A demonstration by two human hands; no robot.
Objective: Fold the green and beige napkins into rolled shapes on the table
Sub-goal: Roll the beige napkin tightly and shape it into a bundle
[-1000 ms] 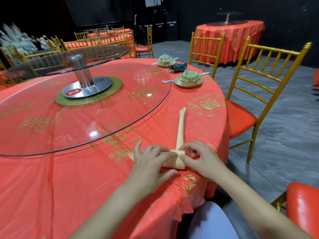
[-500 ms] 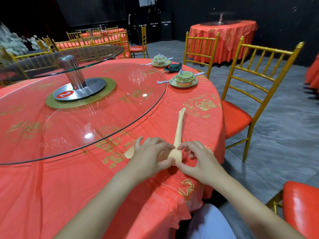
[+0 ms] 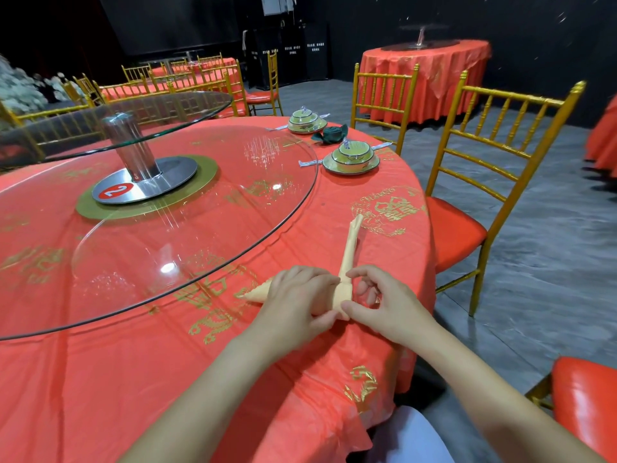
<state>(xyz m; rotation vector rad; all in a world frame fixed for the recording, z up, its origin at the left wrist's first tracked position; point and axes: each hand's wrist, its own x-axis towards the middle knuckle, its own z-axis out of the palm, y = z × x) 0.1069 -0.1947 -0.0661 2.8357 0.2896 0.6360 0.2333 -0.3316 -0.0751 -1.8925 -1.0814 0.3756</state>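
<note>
**Beige napkin** [image 3: 349, 255]: rolled into a narrow strip and bent into a V. Lying on the red-clothed tabletop [image 3: 100, 379] close to its near edge. One tail laid away toward a gold emblem on the cloth. Other tip poking out leftward from under the left grip.

**Left grip** [image 3: 297, 302]: laid over the bend, fingers curled onto the roll, thumb at the near corner. Grasping the beige napkin.

**Right grip** [image 3: 390, 302]: pinching the same bend between thumb and forefinger. Remaining fingers loosely curled above the cloth. Fingertips just beside those of the left grip.

**Green napkin** [image 3: 332, 133]: rolled into a rosette, at the far right of the tabletop. Set between two bowl sets [image 3: 352, 157] on saucers, well apart from both grips.

**Turntable** [image 3: 167, 228]: clear glass, centre of the tabletop. Steel post and a plate marked "2" at the middle.

**Chair** [image 3: 500, 145]: gold frame, red seat, just right of the tabletop.
</note>
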